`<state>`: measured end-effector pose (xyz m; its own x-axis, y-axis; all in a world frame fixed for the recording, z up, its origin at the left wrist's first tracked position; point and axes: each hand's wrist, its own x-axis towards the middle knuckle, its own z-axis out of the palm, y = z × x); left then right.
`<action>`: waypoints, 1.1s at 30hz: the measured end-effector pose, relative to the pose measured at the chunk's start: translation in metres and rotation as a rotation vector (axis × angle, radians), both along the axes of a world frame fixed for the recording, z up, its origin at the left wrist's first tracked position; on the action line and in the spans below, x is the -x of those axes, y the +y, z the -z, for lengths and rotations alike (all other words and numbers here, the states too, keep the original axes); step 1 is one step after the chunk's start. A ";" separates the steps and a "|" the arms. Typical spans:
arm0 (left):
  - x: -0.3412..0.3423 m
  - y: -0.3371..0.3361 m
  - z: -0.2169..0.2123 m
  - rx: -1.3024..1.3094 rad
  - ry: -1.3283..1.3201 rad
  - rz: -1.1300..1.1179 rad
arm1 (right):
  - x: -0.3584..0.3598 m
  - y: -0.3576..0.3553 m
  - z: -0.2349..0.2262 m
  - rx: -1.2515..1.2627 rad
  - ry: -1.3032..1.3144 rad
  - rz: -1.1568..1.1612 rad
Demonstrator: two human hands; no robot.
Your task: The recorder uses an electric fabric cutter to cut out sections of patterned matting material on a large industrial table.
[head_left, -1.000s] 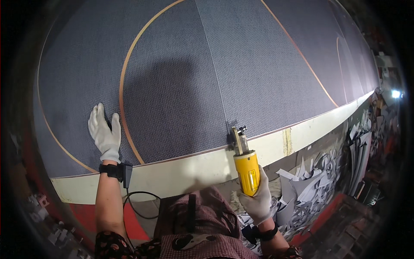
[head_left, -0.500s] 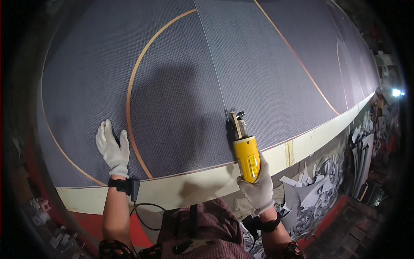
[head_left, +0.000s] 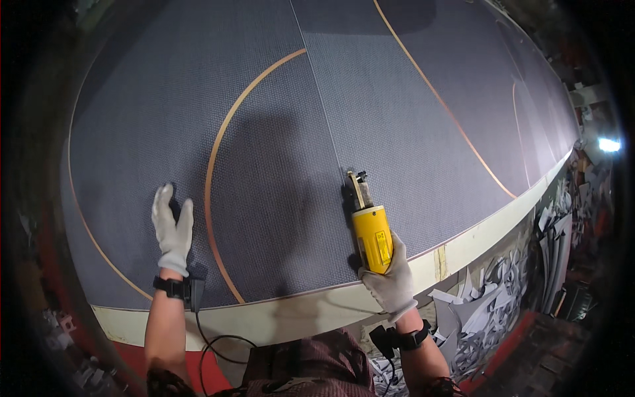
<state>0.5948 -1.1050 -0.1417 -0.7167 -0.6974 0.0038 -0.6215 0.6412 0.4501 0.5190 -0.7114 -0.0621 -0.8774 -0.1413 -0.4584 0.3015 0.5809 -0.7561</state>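
Note:
My right hand (head_left: 391, 281), in a pale work glove, is wrapped round a yellow handheld power tool (head_left: 374, 241) with a metal head. The tool's head rests at a thin straight seam (head_left: 324, 109) in a dark grey textured sheet (head_left: 403, 132), and points away from me. To the left, my left hand (head_left: 173, 228), gloved alike, is open with its fingers stretched out and thumb apart. It is over the sheet, left of a curved tan line (head_left: 209, 175); whether the palm touches is hard to tell.
The sheet covers a large table with a pale front edge (head_left: 317, 304). Grey offcuts (head_left: 486, 298) are heaped below it at the right. A black cable (head_left: 215, 347) loops near my left forearm. A bright lamp (head_left: 609, 145) shines at the far right.
The tool in my right hand has moved farther from me along the seam. My left hand has shifted forward over the sheet, its fingers closer together. The view has shifted too.

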 end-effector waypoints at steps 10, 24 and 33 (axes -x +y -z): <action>0.149 -0.026 0.001 0.059 -0.084 0.026 | 0.041 -0.030 -0.006 -0.134 0.009 -0.050; 0.146 0.023 0.031 0.287 -0.259 -0.010 | 0.101 -0.055 0.011 -0.186 0.000 -0.083; 0.124 0.049 0.051 0.284 -0.229 -0.026 | 0.130 -0.068 0.029 -0.206 0.015 -0.100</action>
<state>0.4709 -1.0557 -0.1928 -0.7037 -0.7092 0.0418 -0.7030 0.7036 0.1036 0.3890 -0.7792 -0.0908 -0.8709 -0.1321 -0.4734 0.2244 0.7501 -0.6221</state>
